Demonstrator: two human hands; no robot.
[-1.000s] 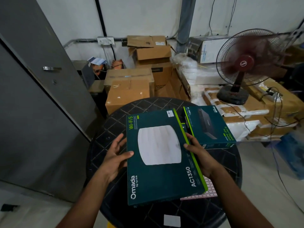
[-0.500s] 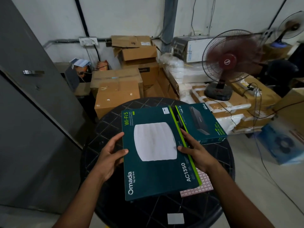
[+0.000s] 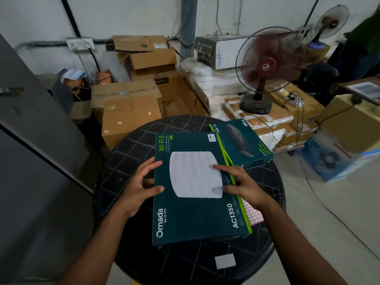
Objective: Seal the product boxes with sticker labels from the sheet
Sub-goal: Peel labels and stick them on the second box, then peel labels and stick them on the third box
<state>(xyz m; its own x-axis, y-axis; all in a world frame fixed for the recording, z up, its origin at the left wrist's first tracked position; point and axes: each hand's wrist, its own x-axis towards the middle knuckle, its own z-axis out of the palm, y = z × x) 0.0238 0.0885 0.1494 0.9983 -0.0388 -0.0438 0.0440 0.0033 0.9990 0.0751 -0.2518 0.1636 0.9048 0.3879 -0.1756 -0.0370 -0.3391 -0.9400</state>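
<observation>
We work in a storeroom cluttered with cardboard cartons [image 3: 131,112], at a round black table [image 3: 127,161] with a standing fan [image 3: 267,66] behind it. Over the past second the large green Omada box [image 3: 197,188] has come down and squared up in front of us, and our right hand [image 3: 244,186] has shifted from its side edge onto its top face, thumb and forefinger lying fairly straight on the printed lid. Our left hand [image 3: 139,186] grips the left edge, thumb on top and fingers spread along the side. We judge the box is now settled for sealing. The sticker sheet [image 3: 254,212] peeks out from under its right edge, mostly covered. A smaller green box [image 3: 244,140] lies just beyond, touching or overlapping its far right corner. Both boxes look closed, so we cannot tell their contents.
</observation>
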